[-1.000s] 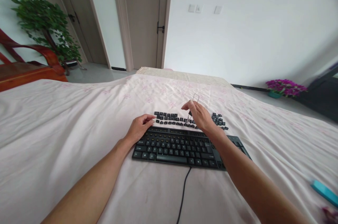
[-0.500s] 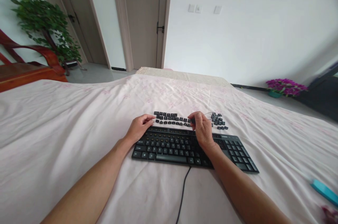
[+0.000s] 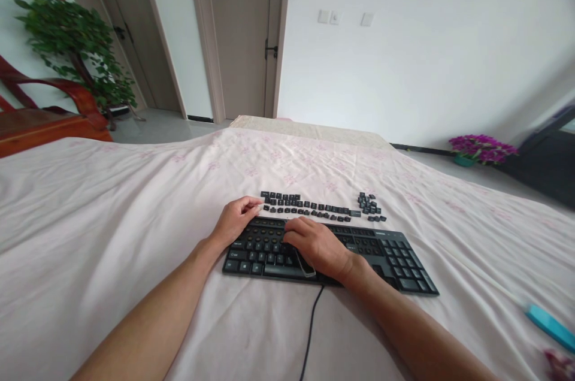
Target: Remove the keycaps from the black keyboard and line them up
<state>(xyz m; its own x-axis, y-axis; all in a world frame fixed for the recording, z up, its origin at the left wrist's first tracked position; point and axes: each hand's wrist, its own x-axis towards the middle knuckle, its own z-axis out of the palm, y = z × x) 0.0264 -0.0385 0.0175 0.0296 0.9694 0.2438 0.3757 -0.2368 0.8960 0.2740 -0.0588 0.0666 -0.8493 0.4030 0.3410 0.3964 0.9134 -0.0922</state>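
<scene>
A black keyboard (image 3: 287,271) lies on the cloth, with keycaps off much of its upper left part. My right hand (image 3: 317,246) is over the keyboard's middle, closed around a wire keycap puller (image 3: 308,270); a thin wire loop sticks out below the fingers, and the rest is hidden. At the keyboard's back left corner rests my left hand (image 3: 236,219), its thumb and fingertips brought together; whether something small is between them I cannot make out. Loose keycaps (image 3: 306,204) stand in rows behind the keyboard. More keycaps (image 3: 370,207) are grouped to the right.
A pink-patterned cloth (image 3: 135,201) covers the surface in soft folds. The keyboard's cable (image 3: 311,327) runs toward me. A blue object (image 3: 550,327) lies at the right. Farther off are a wooden chair (image 3: 85,105), a leafy plant (image 3: 72,39) and purple flowers (image 3: 483,147).
My right hand has moved left and toward me, from the keycap rows to over the keyboard, turning so the wire loop points down. My left hand has stayed nearly still.
</scene>
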